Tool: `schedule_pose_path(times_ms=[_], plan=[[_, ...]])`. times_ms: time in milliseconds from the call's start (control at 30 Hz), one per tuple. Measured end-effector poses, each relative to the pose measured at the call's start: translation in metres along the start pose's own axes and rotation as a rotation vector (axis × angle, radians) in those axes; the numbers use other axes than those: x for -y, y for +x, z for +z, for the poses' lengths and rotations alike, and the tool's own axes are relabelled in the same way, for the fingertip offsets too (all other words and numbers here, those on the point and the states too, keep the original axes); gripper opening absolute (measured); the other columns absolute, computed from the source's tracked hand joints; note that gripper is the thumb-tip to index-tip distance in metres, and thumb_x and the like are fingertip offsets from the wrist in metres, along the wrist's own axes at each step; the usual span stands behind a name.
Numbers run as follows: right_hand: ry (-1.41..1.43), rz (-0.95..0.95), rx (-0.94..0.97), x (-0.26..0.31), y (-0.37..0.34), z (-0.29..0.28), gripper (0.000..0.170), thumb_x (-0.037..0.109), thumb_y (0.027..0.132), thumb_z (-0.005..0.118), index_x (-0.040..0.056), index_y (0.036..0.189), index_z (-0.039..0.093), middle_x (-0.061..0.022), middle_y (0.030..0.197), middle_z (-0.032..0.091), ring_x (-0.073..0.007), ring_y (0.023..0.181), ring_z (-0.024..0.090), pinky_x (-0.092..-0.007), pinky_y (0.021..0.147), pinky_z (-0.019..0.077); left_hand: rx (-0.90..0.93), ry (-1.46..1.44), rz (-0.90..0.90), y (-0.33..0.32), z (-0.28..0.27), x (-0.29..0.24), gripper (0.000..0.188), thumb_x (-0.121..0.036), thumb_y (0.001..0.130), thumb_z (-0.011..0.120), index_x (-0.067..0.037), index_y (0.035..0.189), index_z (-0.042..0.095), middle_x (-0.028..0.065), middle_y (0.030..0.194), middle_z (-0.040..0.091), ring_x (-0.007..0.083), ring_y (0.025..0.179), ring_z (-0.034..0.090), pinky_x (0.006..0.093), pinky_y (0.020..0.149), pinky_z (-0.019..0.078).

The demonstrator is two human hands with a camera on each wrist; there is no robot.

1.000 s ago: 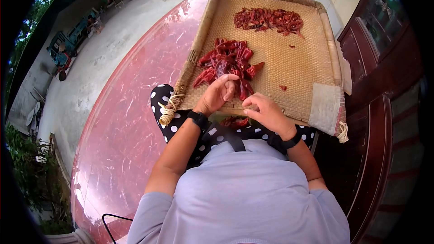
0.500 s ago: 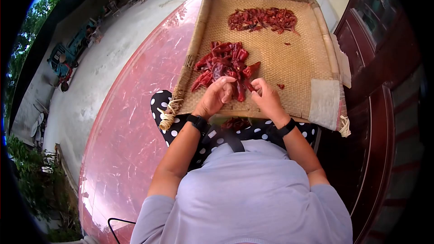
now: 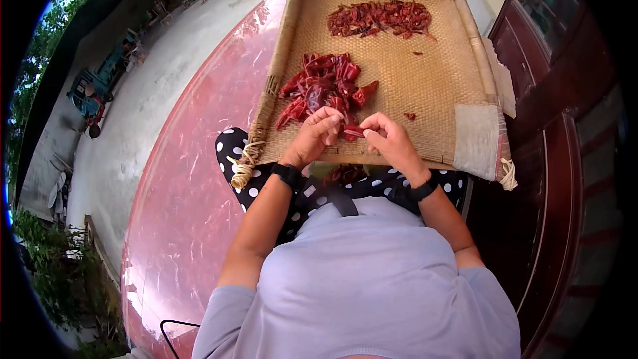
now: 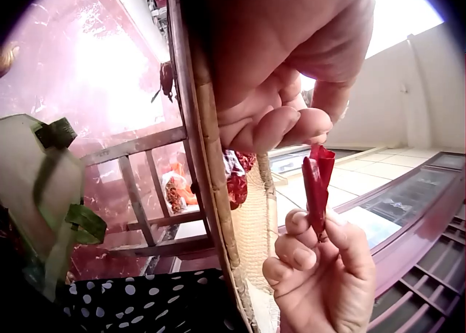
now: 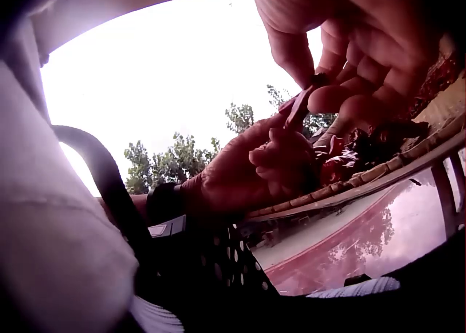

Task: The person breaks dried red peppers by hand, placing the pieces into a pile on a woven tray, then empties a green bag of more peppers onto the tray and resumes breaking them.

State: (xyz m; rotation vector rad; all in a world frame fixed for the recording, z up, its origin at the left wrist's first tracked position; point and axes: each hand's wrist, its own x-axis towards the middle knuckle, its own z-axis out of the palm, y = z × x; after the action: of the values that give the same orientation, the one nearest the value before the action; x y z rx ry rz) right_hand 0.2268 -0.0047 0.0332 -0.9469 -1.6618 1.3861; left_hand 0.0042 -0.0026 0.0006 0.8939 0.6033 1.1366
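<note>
A dried red chili (image 4: 317, 191) is held between both hands over the near side of a woven tray (image 3: 425, 93). My right hand (image 3: 393, 141) pinches one end of it between thumb and fingers. At its other end, which looks split and hollow in the left wrist view, the left hand's (image 3: 316, 136) thumb and finger pinch the tip. Just beyond the left hand lies a pile of whole dried chilies (image 3: 322, 83). Farther back on the tray is a heap of smaller chili pieces (image 3: 379, 18).
The tray rests over the person's lap, on dotted trousers (image 3: 232, 146). More chilies (image 3: 344, 173) lie below its near edge. A pale patch (image 3: 476, 134) covers its near right corner. A glossy red table (image 3: 193, 173) stretches to the left; a dark red door (image 3: 558, 93) stands at the right.
The right hand has gone from the tray's near edge up to the chilies and now pinches one, drawn level between the hands. The left hand stays almost in place.
</note>
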Motion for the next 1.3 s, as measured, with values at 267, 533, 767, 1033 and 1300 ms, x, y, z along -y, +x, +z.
schedule_pose_path(times_ms=[267, 533, 767, 1033, 1300], plan=[[-0.566, -0.213, 0.334, 0.018, -0.020, 0.011, 0.014, 0.010, 0.084, 0.065, 0.0027, 0.096, 0.062, -0.0103, 0.082, 0.064, -0.0202, 0.074, 0.065, -0.0316, 0.067, 0.0513, -0.003, -0.093, 0.066, 0.000, -0.001, 0.000, 0.023, -0.022, 0.097, 0.054, -0.003, 0.110, 0.057, 0.0014, 0.074, 0.053, 0.0094, 0.057, 0.044, 0.0234, 0.055, 0.0371], [-0.606, -0.270, 0.012, -0.003, -0.004, 0.006, 0.016, 0.015, 0.085, 0.064, 0.0066, 0.098, 0.059, -0.0096, 0.093, 0.064, -0.0276, 0.083, 0.065, -0.0378, 0.070, 0.0513, 0.021, -0.069, 0.078, -0.001, -0.002, 0.000, 0.024, -0.024, 0.098, 0.052, -0.004, 0.111, 0.057, 0.0001, 0.073, 0.051, 0.0100, 0.059, 0.043, 0.0242, 0.057, 0.0359], [-0.838, -0.105, -0.082, -0.002, 0.029, 0.015, 0.036, 0.024, 0.083, 0.068, 0.0072, 0.111, 0.054, -0.0118, 0.096, 0.066, -0.0316, 0.089, 0.066, -0.0429, 0.073, 0.0510, -0.006, -0.089, 0.058, 0.000, -0.004, 0.001, 0.025, -0.024, 0.100, 0.050, -0.004, 0.113, 0.058, 0.0004, 0.074, 0.052, 0.0097, 0.058, 0.043, 0.0243, 0.058, 0.0363], [-0.597, -0.060, -0.136, -0.033, 0.042, 0.014, 0.051, 0.019, 0.079, 0.069, 0.0007, 0.122, 0.049, -0.0143, 0.089, 0.063, -0.0239, 0.076, 0.065, -0.0369, 0.065, 0.0508, 0.036, -0.101, 0.077, -0.001, -0.007, 0.002, 0.025, -0.024, 0.100, 0.050, -0.005, 0.112, 0.059, 0.0009, 0.073, 0.053, 0.0098, 0.058, 0.044, 0.0242, 0.057, 0.0365], [0.386, 0.234, -0.034, -0.009, 0.020, -0.004, 0.038, 0.019, 0.088, 0.066, 0.0029, 0.119, 0.051, -0.0056, 0.095, 0.064, -0.0125, 0.073, 0.065, -0.0249, 0.061, 0.0516, -0.027, 0.098, -0.026, -0.004, 0.008, -0.001, 0.022, -0.021, 0.094, 0.064, -0.006, 0.110, 0.060, -0.0021, 0.075, 0.054, 0.0066, 0.060, 0.044, 0.0207, 0.057, 0.0355]])
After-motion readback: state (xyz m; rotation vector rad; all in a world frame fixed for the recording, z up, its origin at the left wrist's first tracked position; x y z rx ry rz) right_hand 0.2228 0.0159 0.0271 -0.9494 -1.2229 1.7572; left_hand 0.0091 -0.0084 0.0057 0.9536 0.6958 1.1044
